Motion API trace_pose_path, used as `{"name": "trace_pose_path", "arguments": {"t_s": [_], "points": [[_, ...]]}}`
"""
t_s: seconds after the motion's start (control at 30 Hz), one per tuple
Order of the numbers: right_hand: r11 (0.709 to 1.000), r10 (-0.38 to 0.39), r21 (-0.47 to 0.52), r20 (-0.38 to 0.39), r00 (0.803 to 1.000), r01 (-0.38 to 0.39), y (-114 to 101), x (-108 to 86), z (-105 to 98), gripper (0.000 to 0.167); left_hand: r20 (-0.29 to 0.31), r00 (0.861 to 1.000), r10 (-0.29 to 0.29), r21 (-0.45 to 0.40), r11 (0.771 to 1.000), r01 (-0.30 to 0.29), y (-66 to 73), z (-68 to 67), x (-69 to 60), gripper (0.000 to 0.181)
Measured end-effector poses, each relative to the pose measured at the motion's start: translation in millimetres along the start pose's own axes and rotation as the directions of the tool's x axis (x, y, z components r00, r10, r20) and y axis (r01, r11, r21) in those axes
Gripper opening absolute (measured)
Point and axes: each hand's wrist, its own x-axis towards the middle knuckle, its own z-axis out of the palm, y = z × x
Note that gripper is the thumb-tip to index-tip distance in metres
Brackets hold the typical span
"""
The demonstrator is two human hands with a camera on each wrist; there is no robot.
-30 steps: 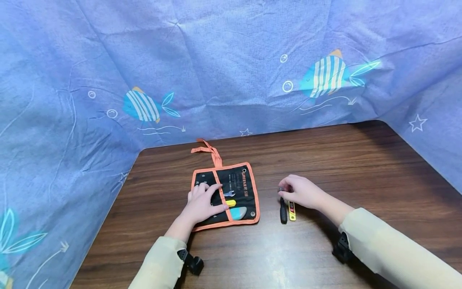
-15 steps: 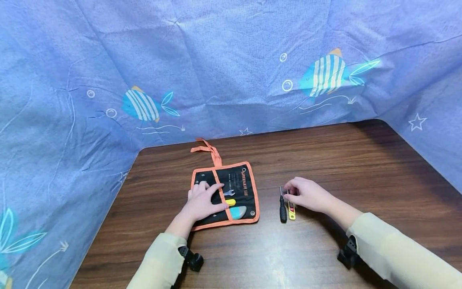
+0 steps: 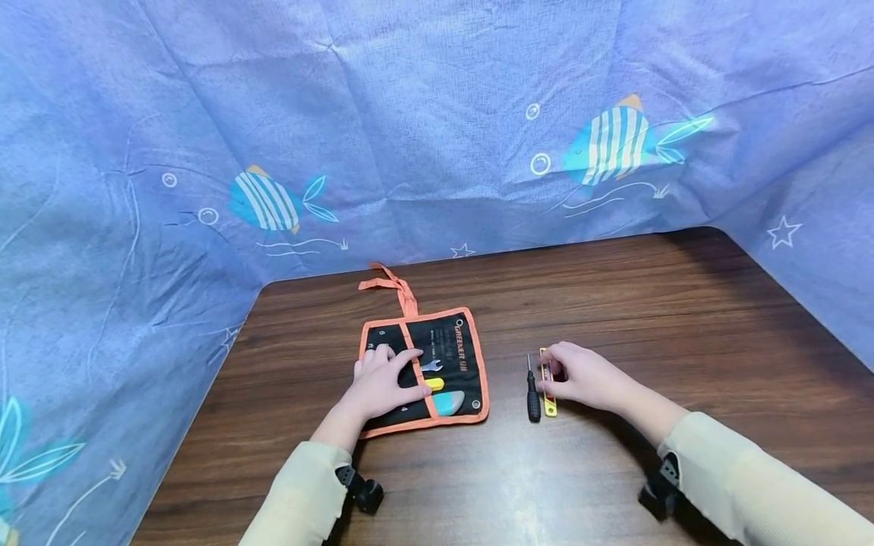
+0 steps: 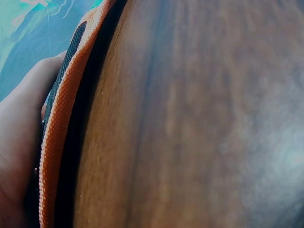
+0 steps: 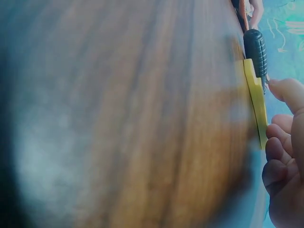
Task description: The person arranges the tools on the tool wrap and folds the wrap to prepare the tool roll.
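Note:
My left hand [image 3: 382, 384] rests with spread fingers on a black tool pouch [image 3: 447, 337] edged in orange. From its pocket stick out an open-end wrench [image 3: 433, 365], a yellow tool end [image 3: 435, 384] and a teal-and-grey handle [image 3: 449, 403]. To the right, a black-handled screwdriver [image 3: 533, 402] lies beside a small yellow spirit level [image 3: 550, 410]. My right hand [image 3: 587, 375] is over the level, thumb near its left edge and fingers bent toward its far end. In the right wrist view the thumb and fingers stay apart beside the level [image 5: 256, 102]; exact contact is unclear.
Both tools and the pouch lie on a dark wooden table [image 3: 649, 303]. Orange ties [image 3: 403, 292] trail from the pouch toward the back edge. A blue fish-patterned cloth [image 3: 423, 136] hangs behind the table and at its sides.
My right hand has shifted slightly right, from over the screwdriver's shaft to the spirit level. The screwdriver's shaft and the level's far end now show. My left hand stays on the pouch.

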Motion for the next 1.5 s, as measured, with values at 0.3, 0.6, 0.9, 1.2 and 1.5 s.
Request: {"name": "trace_pose_path", "arguments": {"t_s": [0.3,0.6,0.9,1.2,1.5], "points": [[0.999,-0.039,0.018,-0.034,0.999,0.04,3,-3.2,0,0.035,-0.001,1.0,-0.008,-0.029,1.0,0.008,0.0,-1.5,1.9,0.075],[0.999,0.0,0.042,-0.005,1.0,0.001,1,-3.4,0,0.038,0.008,1.0,0.001,-0.018,1.0,-0.001,0.2,-2.6,1.5,0.077],[0.999,0.03,0.044,-0.022,0.999,-0.029,0,-2.6,2,0.035,-0.015,1.0,-0.025,-0.049,0.999,0.024,-0.7,-1.0,0.2,0.077],[0.995,0.08,0.065,-0.009,0.997,-0.079,4,-7.5,-3,0.035,-0.049,0.999,0.0,-0.064,0.998,-0.004,-2.9,2.7,-1.1,0.078],[0.986,0.156,0.063,-0.001,0.988,-0.155,11,-12.3,-14,0.034,-0.049,0.999,-0.014,-0.079,0.997,0.01,-1.3,1.0,-1.6,0.079]]}}
